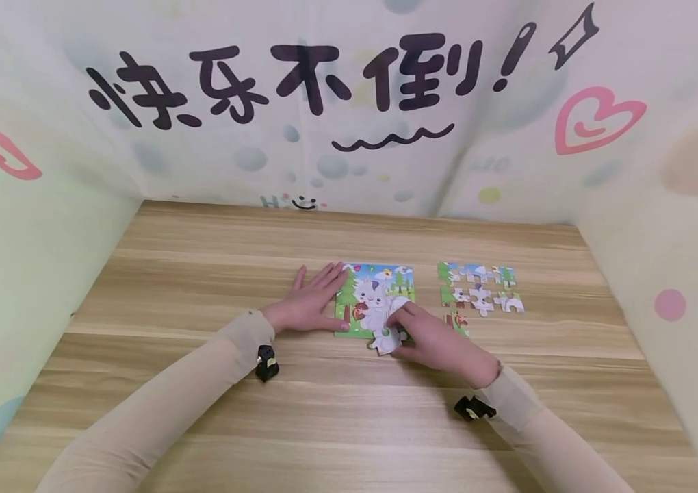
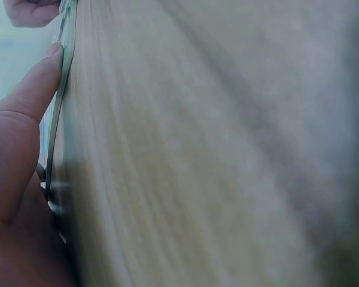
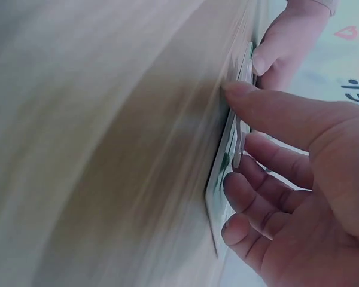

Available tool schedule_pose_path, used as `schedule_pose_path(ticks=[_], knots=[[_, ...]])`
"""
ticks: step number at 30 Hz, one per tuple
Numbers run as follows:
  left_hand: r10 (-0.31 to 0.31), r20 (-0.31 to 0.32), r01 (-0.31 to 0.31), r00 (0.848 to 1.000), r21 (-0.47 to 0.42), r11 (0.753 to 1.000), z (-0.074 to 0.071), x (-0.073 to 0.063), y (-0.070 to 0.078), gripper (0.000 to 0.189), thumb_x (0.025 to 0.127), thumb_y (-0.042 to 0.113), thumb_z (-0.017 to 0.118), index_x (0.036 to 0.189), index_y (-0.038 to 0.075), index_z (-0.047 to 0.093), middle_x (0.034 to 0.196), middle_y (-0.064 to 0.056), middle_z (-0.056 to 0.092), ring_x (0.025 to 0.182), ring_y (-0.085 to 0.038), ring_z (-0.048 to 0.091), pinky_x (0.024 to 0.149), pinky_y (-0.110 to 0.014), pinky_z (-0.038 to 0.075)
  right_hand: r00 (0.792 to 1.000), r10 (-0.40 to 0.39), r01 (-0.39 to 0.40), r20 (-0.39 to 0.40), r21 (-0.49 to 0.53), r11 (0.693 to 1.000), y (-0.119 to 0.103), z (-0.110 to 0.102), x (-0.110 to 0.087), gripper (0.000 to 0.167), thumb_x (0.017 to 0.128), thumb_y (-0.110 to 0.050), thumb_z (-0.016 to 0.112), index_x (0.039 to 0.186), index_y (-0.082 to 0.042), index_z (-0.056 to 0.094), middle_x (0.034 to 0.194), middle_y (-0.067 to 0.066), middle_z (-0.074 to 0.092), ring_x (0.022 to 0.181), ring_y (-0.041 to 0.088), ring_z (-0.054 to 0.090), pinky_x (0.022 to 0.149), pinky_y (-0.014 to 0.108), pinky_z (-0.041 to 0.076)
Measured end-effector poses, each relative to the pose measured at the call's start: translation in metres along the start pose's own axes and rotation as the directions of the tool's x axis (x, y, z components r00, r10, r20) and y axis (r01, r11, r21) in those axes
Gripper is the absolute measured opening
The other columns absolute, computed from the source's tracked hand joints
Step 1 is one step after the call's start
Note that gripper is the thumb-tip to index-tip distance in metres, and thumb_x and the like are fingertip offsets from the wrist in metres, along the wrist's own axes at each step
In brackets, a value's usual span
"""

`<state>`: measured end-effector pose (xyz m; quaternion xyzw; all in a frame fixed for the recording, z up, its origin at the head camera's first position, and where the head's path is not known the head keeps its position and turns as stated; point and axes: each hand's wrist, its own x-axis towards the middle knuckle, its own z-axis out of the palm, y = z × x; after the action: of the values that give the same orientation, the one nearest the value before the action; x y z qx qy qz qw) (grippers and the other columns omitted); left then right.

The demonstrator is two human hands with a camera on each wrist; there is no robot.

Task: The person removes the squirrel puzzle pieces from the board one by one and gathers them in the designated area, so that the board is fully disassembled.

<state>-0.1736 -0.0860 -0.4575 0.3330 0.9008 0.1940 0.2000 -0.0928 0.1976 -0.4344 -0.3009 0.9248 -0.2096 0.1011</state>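
A colorful jigsaw puzzle [image 1: 369, 291], showing a white cartoon animal holding a red acorn-like thing, lies flat on the table. My left hand [image 1: 308, 308] rests on its left edge, fingers spread and straight, thumb along the lower left corner. With my right hand [image 1: 438, 344] I pinch a white and grey puzzle piece [image 1: 387, 339] at the puzzle's lower right, tilted and jutting past the front edge. In the right wrist view the thumb and fingers of that hand [image 3: 305, 161] are at the thin piece [image 3: 238, 143], beside the puzzle's edge [image 3: 215, 200].
Several loose puzzle pieces [image 1: 481, 300] lie in rows to the right of the puzzle, the lowest close to my right hand. The wood-grain table [image 1: 337, 418] is bounded by printed cloth walls [image 1: 300, 164] at the back and both sides.
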Motion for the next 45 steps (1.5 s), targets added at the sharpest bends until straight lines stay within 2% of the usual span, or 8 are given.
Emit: schedule_pose_path(ticks=[11, 22, 36, 45], knots=[[-0.009, 0.016, 0.009, 1.0, -0.002, 1.0, 0.001, 0.0, -0.003, 0.113, 0.092, 0.064, 0.068, 0.168, 0.01, 0.004, 0.175, -0.008, -0.007, 0.161, -0.025, -0.01, 0.122, -0.061, -0.019, 0.993, 0.116, -0.113, -0.029, 0.104, 0.988, 0.022, -0.005, -0.038, 0.036, 0.091, -0.013, 0.082, 0.121, -0.004, 0.065, 0.116, 0.004, 0.06, 0.101, 0.016, 0.063, 0.087, 0.033, 0.06], [0.003, 0.007, -0.003, 1.0, -0.013, 1.0, 0.001, -0.003, -0.002, 0.112, 0.093, 0.062, 0.07, 0.168, 0.009, 0.006, 0.175, -0.009, -0.005, 0.161, -0.026, -0.009, 0.122, -0.062, -0.018, 0.984, 0.156, -0.146, -0.09, 0.114, 0.983, 0.047, -0.02, -0.072, 0.035, 0.086, -0.012, 0.086, 0.115, -0.004, 0.066, 0.111, 0.004, 0.06, 0.092, 0.014, 0.059, 0.079, 0.029, 0.058], [0.003, -0.005, -0.003, 1.0, -0.022, 1.0, 0.001, -0.002, -0.001, 0.11, 0.093, 0.059, 0.071, 0.168, 0.008, 0.008, 0.176, -0.01, -0.004, 0.161, -0.027, -0.007, 0.122, -0.063, -0.016, 0.969, 0.194, -0.184, -0.153, 0.073, 0.98, 0.073, -0.042, -0.092, 0.036, 0.085, -0.01, 0.087, 0.114, -0.001, 0.067, 0.108, 0.008, 0.064, 0.088, 0.017, 0.057, 0.075, 0.034, 0.055], [0.005, -0.001, -0.005, 1.0, -0.016, 1.0, 0.0, -0.002, 0.0, 0.111, 0.093, 0.06, 0.07, 0.168, 0.008, 0.007, 0.175, -0.01, -0.005, 0.161, -0.027, -0.008, 0.122, -0.063, -0.017, 0.959, 0.247, -0.238, -0.137, 0.082, 0.968, 0.089, -0.047, -0.1, 0.038, 0.086, -0.009, 0.085, 0.117, 0.002, 0.066, 0.109, 0.01, 0.064, 0.089, 0.018, 0.058, 0.074, 0.033, 0.055]])
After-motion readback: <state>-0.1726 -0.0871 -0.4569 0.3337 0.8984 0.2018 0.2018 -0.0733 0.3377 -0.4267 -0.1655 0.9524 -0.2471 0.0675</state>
